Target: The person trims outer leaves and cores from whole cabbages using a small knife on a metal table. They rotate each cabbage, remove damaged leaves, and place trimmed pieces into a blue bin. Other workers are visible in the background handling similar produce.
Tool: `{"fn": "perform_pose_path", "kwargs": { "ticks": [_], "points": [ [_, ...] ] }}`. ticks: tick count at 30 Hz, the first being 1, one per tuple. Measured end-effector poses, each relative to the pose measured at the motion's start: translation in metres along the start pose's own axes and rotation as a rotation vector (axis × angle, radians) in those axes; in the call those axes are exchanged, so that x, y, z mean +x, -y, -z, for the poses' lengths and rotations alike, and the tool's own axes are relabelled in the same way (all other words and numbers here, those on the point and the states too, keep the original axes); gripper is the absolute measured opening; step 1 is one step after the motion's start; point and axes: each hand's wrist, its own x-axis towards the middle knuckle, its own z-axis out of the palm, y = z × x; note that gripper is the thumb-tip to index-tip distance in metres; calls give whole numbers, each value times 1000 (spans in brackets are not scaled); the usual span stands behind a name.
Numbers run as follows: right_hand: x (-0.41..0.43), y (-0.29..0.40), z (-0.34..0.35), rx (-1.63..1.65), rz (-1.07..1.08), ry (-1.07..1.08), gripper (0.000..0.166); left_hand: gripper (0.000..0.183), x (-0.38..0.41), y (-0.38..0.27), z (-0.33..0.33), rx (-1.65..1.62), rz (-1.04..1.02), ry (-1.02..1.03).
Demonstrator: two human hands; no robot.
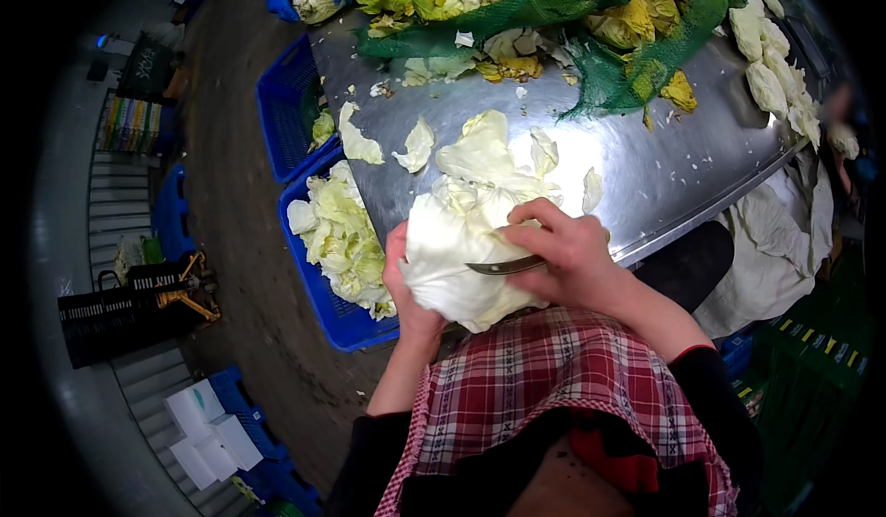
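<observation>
A pale cabbage head (pixel 450 261) with loosened leaves is held over the near edge of the steel table. My left hand (pixel 413 288) grips its left side from below. In my right hand (pixel 564 254) is a knife with a short curved blade (pixel 502 267), which points left across the front of the cabbage; my fingers also touch the leaves. Torn leaves (pixel 481 150) lie just beyond the cabbage, with smaller pieces (pixel 417 146) to the left and right. The knife's handle is mostly hidden by my right hand.
On the steel table (pixel 644 164) lie green netting (pixel 526 15) with yellowed cabbages and, at right, a row of pale cabbages (pixel 765 84). Blue crates (pixel 339 333) stand below its left edge, one full of leaves (pixel 339 233). A co-worker's blue-gloved hands (pixel 282 0) hold a cabbage at top left.
</observation>
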Motion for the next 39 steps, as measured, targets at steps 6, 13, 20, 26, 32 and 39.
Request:
{"fn": "perform_pose_path", "kwargs": {
  "ticks": [6,13,20,26,32,39],
  "points": [
    [8,-65,1,517,-554,-337,12,82,6,-17,13,-25,-47,-6],
    [-11,-126,-9,154,-780,-133,52,87,21,-29,27,-320,-47,137],
    [30,-10,20,759,-668,177,57,74,26,4,32,-251,154,141],
    [17,-8,13,316,-308,71,70,46,9,-7,15,-174,280,100],
    [27,-21,14,95,80,-60,55,46,6,-28,9,-19,184,114],
    [38,-31,26,3,114,-3,40,48,-1,-40,10,141,134,112]
  ]
}}
